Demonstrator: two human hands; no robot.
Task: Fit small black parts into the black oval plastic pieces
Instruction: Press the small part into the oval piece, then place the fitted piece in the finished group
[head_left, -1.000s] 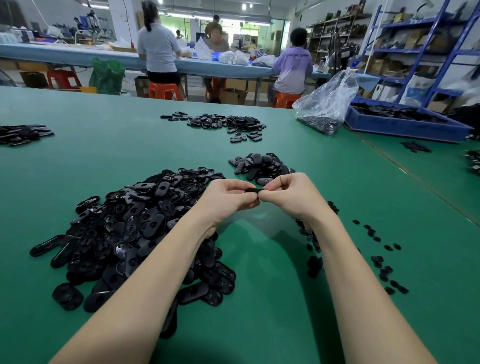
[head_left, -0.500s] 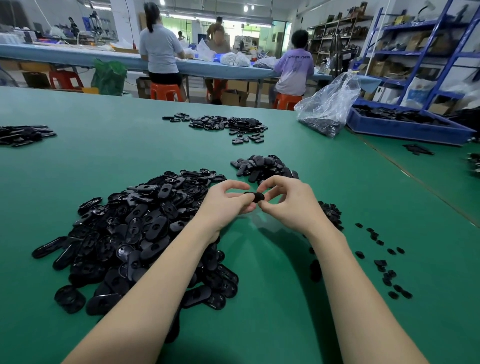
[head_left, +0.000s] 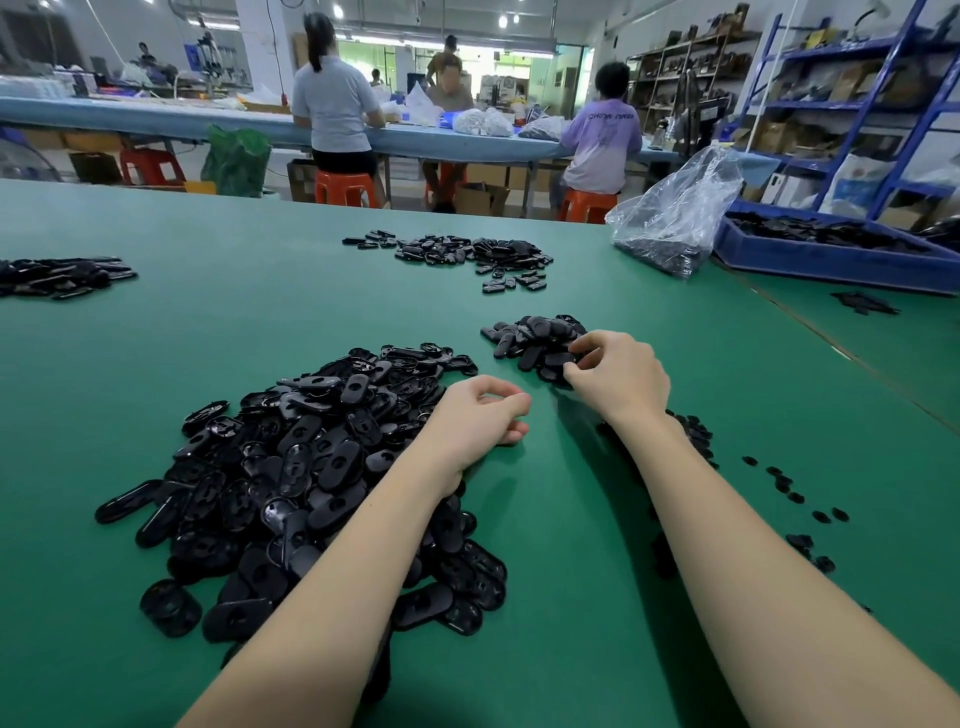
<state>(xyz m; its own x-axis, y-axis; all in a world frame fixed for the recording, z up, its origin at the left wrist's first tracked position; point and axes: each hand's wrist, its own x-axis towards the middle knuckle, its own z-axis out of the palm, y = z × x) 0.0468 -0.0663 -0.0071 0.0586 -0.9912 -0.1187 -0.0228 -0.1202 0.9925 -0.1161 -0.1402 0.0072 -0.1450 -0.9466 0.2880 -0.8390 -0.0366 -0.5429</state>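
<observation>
We see right hand (head_left: 618, 379) at small pile (head_left: 535, 340), 12 o'clock, fingers curled at oval piece; grip unclear. Left hand (head_left: 480, 413) loosely curled, holding nothing. Big pile of oval pieces (head_left: 311, 467) at 9 o'clock, small parts (head_left: 795, 499) at 3 o'clock on surface (head_left: 260, 312): we judge most work left.

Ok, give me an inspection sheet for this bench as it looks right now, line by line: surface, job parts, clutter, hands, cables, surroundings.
Surface: green table, seam line at the right.
Job's things: big heap of black oval pieces under the left forearm; smaller pile of ovals ahead; small black parts scattered beside the right forearm.
Clutter: further oval piles at far centre and far left; clear plastic bag; blue tray of black parts.
Hands: left hand loosely curled, nothing seen in it; right hand at the smaller pile, fingertips on an oval.
Cables: nothing seen on the table.
Surroundings: people seated on orange stools at a long bench; shelving at right.
</observation>
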